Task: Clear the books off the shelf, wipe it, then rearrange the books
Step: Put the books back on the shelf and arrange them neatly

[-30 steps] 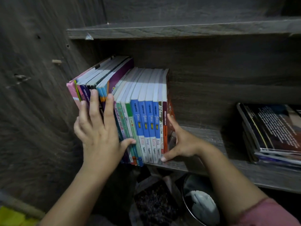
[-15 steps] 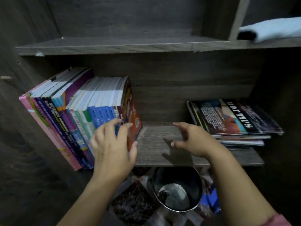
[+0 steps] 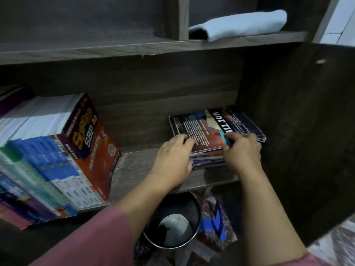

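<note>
Leaves the leaning row of books (image 3: 57, 160) at left, reaches right, grips the flat stack (image 3: 211, 127) at the right end of the shelf (image 3: 153, 169) with left hand (image 3: 173, 160) curled over its near-left corner and right hand (image 3: 242, 150) pinching its near edge; apparently next for lifting.

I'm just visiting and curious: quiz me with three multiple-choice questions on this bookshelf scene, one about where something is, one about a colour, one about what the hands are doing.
1. Where is the cloth? A floor; B upper shelf; C on the books.
2. Colour of the sleeve? A pink; B green; C black.
3. The left hand and right hand: A hang idle; B are out of view; C hold the stack.
Answers: B, the cloth lies folded on the upper shelf; A, both sleeves show pink; C, fingers of both hands curl over the stack's near edge.
</note>
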A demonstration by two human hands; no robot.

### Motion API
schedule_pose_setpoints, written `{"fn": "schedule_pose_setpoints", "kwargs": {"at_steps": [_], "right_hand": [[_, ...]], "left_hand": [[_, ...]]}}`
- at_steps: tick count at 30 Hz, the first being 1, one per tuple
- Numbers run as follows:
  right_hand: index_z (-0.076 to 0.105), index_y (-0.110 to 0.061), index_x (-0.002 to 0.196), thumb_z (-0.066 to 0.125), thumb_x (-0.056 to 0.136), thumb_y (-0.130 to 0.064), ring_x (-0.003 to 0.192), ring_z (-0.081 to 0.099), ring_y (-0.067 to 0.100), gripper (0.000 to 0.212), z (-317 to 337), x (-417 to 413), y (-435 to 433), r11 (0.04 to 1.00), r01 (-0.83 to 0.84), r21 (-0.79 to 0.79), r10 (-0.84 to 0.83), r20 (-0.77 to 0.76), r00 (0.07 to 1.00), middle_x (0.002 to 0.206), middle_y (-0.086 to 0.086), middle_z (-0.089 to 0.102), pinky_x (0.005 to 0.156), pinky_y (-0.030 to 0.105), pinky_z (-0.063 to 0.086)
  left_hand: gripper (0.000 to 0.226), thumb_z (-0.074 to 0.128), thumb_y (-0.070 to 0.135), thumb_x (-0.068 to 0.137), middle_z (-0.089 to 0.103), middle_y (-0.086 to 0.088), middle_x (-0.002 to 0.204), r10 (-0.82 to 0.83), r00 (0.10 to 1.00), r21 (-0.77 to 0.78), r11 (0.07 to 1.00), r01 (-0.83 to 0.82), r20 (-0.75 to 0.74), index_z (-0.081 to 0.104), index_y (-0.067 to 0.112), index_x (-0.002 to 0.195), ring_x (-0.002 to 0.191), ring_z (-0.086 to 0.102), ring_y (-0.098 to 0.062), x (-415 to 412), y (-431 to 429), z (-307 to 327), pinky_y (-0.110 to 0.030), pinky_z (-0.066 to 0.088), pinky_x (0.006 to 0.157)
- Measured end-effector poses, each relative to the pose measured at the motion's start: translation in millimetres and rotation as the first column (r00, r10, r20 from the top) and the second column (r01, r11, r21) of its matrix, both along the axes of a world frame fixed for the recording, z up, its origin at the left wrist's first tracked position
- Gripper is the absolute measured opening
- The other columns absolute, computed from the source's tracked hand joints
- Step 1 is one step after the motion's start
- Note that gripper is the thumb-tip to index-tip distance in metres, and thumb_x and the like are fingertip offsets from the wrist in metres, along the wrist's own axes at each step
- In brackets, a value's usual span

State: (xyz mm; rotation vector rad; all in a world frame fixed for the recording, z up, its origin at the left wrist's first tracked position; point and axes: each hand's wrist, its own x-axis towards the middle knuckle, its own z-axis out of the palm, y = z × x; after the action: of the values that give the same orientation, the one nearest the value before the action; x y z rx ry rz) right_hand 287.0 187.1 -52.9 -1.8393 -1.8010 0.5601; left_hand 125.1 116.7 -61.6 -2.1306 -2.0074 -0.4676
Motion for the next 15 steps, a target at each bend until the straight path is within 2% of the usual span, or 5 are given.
{"fn": "schedule_pose_setpoints", "kwargs": {"at_steps": [3, 6, 10, 12, 15], "right_hand": [[0.047, -0.027, 0.138, 0.057, 0.094, -0.025, 0.129, 0.031, 0.032, 0.045, 4.4, -3.8, 11.2, 0.973, 0.219, -0.079, -0.230, -0.200, 0.952, 0.145, 0.009, 0.023, 0.101, 0.046, 0.039], [0.041, -0.022, 0.140, 0.061, 0.091, -0.025, 0.127, 0.035, 0.033, 0.053, 7.5, -10.5, 15.2, 0.946, 0.317, -0.065, -0.322, -0.301, 0.898, 0.148, 0.010, 0.014, 0.097, 0.045, 0.043], [0.029, -0.019, 0.148, 0.064, 0.090, -0.021, 0.134, 0.034, 0.035, 0.067, 14.3, -18.0, 12.5, 0.930, 0.334, 0.154, -0.228, -0.471, 0.852, 0.157, 0.016, -0.001, 0.101, 0.030, 0.036], [0.018, -0.022, 0.152, 0.067, 0.089, -0.019, 0.133, 0.039, 0.031, 0.080, 21.3, -20.8, 11.3, 0.914, 0.376, 0.150, -0.220, -0.596, 0.772, 0.158, 0.018, 0.009, 0.089, 0.022, 0.035], [0.018, -0.026, 0.152, 0.070, 0.086, -0.010, 0.122, 0.054, 0.023, 0.085, 28.4, -31.2, 8.4, 0.926, 0.373, 0.061, -0.210, -0.739, 0.640, 0.142, 0.012, 0.047, 0.081, 0.019, 0.036]], "left_hand": [[0.059, 0.052, 0.024, 0.096, 0.032, -0.008, 0.153, 0.064, 0.995, -0.049, 0.997, -0.068, -0.077, 0.028, 0.019, 0.149, 0.140, 0.033, -0.027, 6.5, 22.3, -5.6, -0.037, 0.033, 0.110], [0.056, 0.039, 0.016, 0.102, 0.026, -0.009, 0.158, 0.089, 0.990, -0.076, 0.992, -0.098, -0.111, 0.017, 0.017, 0.154, 0.145, 0.026, -0.028, 5.0, 30.4, -14.7, -0.041, 0.036, 0.109], [0.046, 0.057, 0.008, 0.093, 0.055, -0.014, 0.137, 0.002, 1.000, 0.070, 0.998, -0.001, -0.014, 0.050, 0.006, 0.138, 0.125, 0.054, -0.031, -24.0, 25.1, -28.0, -0.042, 0.047, 0.098], [0.037, 0.052, 0.012, 0.090, 0.066, -0.015, 0.122, -0.034, 0.999, 0.248, 0.968, 0.041, -0.035, 0.062, 0.001, 0.124, 0.110, 0.065, -0.031, -40.8, 15.4, -34.7, -0.043, 0.053, 0.088], [0.041, 0.045, 0.021, 0.089, 0.069, -0.012, 0.116, 0.013, 0.999, 0.231, 0.973, -0.002, -0.045, 0.065, 0.002, 0.120, 0.104, 0.068, -0.025, -55.6, -6.4, -37.3, -0.038, 0.055, 0.082]]}}
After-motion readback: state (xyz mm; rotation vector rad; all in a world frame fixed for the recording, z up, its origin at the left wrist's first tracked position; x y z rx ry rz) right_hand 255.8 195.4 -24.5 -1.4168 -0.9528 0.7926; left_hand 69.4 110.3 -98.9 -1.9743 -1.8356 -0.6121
